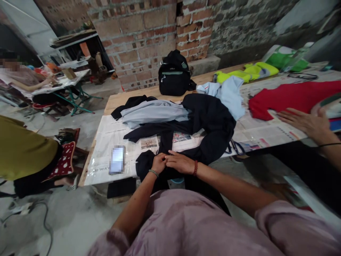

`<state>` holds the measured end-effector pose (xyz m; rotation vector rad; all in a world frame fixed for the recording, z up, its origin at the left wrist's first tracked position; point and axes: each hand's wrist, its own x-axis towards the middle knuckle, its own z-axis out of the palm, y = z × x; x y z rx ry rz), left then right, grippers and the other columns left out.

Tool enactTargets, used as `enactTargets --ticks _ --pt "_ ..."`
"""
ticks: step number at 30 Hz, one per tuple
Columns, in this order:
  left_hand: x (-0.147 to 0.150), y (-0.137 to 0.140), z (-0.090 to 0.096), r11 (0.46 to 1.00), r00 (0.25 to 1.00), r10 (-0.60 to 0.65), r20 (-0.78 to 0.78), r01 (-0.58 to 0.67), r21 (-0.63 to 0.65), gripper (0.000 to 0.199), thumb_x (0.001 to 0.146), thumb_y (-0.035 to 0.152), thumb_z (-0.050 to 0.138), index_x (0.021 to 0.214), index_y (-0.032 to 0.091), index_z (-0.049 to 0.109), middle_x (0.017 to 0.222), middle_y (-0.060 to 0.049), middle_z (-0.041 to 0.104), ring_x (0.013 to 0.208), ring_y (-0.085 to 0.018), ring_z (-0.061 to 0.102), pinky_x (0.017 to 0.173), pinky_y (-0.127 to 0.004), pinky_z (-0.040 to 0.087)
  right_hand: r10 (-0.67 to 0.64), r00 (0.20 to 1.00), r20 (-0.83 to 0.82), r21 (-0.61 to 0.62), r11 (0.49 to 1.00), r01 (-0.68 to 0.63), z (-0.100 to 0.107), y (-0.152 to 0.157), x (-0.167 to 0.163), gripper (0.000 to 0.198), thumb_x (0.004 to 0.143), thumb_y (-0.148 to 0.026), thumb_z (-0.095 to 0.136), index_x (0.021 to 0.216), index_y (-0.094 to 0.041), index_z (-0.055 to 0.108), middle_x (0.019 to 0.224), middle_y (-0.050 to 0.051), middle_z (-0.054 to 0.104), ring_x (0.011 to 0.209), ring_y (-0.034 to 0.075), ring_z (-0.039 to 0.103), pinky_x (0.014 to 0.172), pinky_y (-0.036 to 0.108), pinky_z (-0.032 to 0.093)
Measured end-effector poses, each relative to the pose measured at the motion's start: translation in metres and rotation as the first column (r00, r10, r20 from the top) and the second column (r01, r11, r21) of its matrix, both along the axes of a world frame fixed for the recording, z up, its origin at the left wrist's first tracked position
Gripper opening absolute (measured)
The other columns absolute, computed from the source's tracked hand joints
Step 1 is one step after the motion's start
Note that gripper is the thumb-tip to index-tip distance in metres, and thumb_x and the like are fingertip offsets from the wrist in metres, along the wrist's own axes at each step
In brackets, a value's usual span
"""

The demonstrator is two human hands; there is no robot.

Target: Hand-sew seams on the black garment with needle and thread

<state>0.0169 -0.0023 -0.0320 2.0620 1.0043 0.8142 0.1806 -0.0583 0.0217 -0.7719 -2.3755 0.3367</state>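
Observation:
A dark garment (pixel 210 117) lies bunched on the table, with a light grey part (pixel 157 113) across its top. Its near folds come to the table's front edge, where both my hands meet. My left hand (pixel 159 163) is closed on the dark cloth, with a beaded bracelet at the wrist. Just right of it, my right hand (pixel 181 163) reaches in with fingertips pinched against the left fingers. Whatever sits between those fingertips is too small to make out. Scissors (pixel 236 147) lie at the table edge to the right of the dark cloth.
A phone (pixel 117 160) lies on the newspaper-covered table (pixel 99 142). Behind the cloth are a black backpack (pixel 174 76), pale blue cloth (pixel 230 94) and a yellow vest (pixel 247 73). At right, another person's hand (pixel 306 122) touches a red garment (pixel 290 97) beside an iron (pixel 330 106).

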Motion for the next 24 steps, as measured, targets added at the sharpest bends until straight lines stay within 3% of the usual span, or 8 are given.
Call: enactTargets --ticks 4,7,16,20,24 --pt "0.004 -0.004 0.007 0.999 0.996 0.042 -0.073 -0.040 0.030 0.011 0.073 0.022 0.055 0.073 0.017 0.064 0.070 -0.001 0.059 0.066 -0.010 0.054 0.064 -0.022 0.043 -0.228 0.962 0.151 0.110 0.971 0.212 0.003 0.005 0.044 0.028 0.084 -0.012 0.033 0.093 -0.020 0.058 0.088 0.005 0.061 0.108 0.016 0.049 0.102 0.050 0.022" --pt "0.005 -0.005 0.009 0.999 0.996 0.047 -0.081 -0.046 0.022 0.012 0.074 0.024 0.056 0.072 0.017 0.065 0.071 -0.001 0.060 0.067 -0.011 0.055 0.065 -0.022 0.044 -0.327 0.923 0.205 0.151 0.942 0.300 0.005 0.007 0.069 0.029 0.083 -0.011 0.033 0.097 -0.020 0.057 0.092 0.007 0.061 0.109 0.017 0.048 0.101 0.053 0.019" --pt "0.005 -0.005 0.009 0.998 0.994 0.053 -0.094 -0.050 0.035 0.011 0.074 0.025 0.056 0.072 0.018 0.065 0.070 -0.001 0.060 0.067 -0.011 0.056 0.064 -0.022 0.044 -0.568 0.812 0.137 0.174 0.820 0.545 -0.004 0.015 0.114 0.028 0.082 -0.013 0.035 0.099 -0.019 0.058 0.099 0.009 0.061 0.110 0.019 0.047 0.101 0.049 0.019" --pt "0.005 -0.005 0.010 0.998 0.995 0.047 -0.092 -0.044 0.039 0.012 0.073 0.025 0.056 0.071 0.018 0.065 0.070 -0.001 0.060 0.067 -0.011 0.056 0.064 -0.022 0.044 -0.612 0.789 0.049 0.146 0.786 0.600 -0.004 0.015 0.110 0.027 0.084 -0.016 0.034 0.097 -0.018 0.057 0.097 0.008 0.061 0.104 0.018 0.050 0.098 0.043 0.027" --pt "0.005 -0.005 0.010 0.998 0.996 0.048 -0.077 -0.045 0.042 0.011 0.073 0.024 0.056 0.072 0.018 0.065 0.070 -0.001 0.060 0.067 -0.011 0.056 0.065 -0.022 0.045 -0.620 0.784 -0.020 0.034 0.783 0.621 -0.012 0.013 0.072 0.026 0.085 -0.020 0.033 0.097 -0.017 0.056 0.092 0.008 0.061 0.090 0.016 0.054 0.084 0.032 0.041"
